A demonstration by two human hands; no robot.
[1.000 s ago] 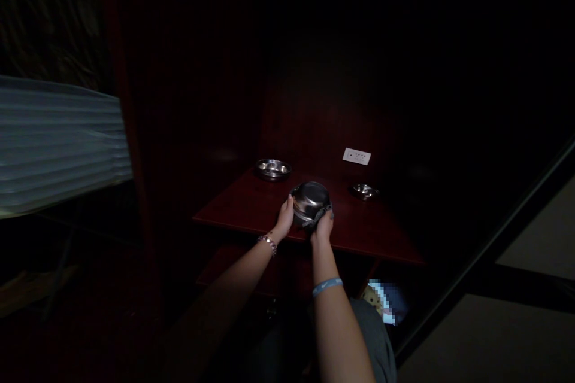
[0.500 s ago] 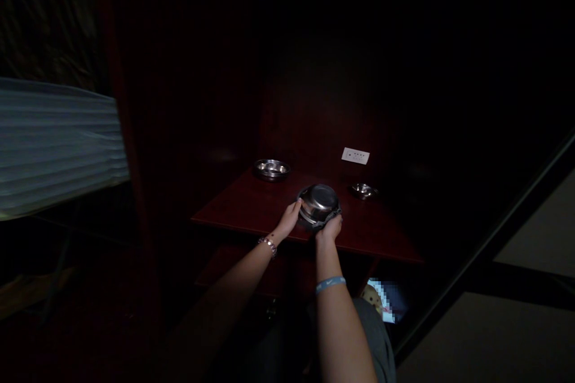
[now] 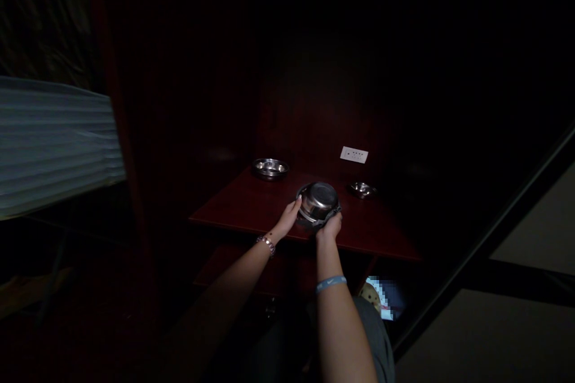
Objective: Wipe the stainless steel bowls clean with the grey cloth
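Observation:
A shiny steel bowl (image 3: 321,197), bottom side up, is held over the dark red desk (image 3: 238,209) near its front edge. Below its rim show more metal and some dark grey material, too dim to name. My left hand (image 3: 290,215) grips the left side with the thumb on top. On the right side, my right hand (image 3: 331,226) is closed round the lower edge. Shallow steel dishes (image 3: 270,169) rest at the desk's back left. A smaller steel dish (image 3: 362,190) sits at the back right.
A white socket plate (image 3: 354,154) is on the wall behind the desk. Pale ribbed fabric (image 3: 58,143) hangs at the left. A dark slanting frame (image 3: 476,251) crosses the right side. Below the desk's right end is a spotted round object (image 3: 369,297).
The view has shifted very slightly. My hands keep the same hold on the bowl, which has barely moved.

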